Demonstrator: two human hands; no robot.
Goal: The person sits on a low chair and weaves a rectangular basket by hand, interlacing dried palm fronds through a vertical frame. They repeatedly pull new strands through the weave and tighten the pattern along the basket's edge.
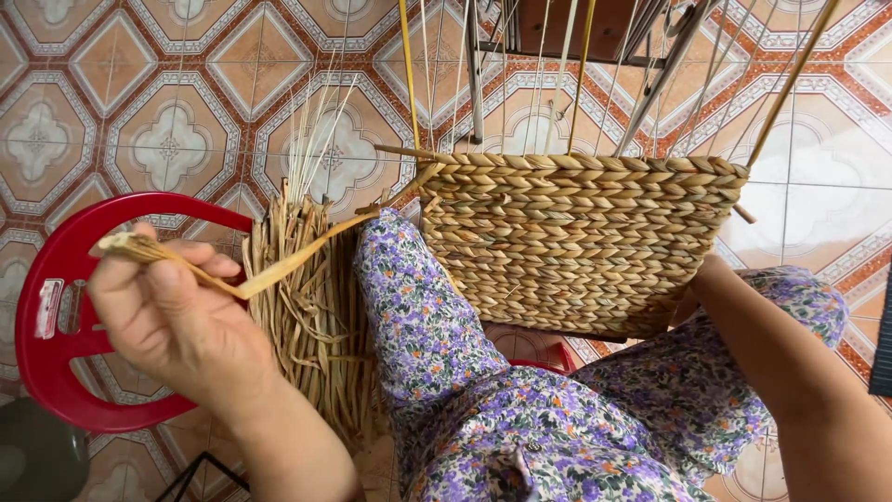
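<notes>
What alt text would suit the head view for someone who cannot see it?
Seen from above, the left hand pulls a dried reed strand taut from a half-woven basket resting on the person's flower-print lap, while the right hand is hidden behind the basket. A bundle of reeds and a red plastic stool stand on the patterned tile floor.

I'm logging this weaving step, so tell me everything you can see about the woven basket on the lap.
The tan woven plant-fibre basket has rows of braided strands and a thick plaited rim. It rests against the person's floral-clad knees, above the patterned tile floor. Thin upright stakes rise from its top. One flat strand runs from its upper left corner to the left hand. The right hand is hidden behind its lower right side.
</notes>
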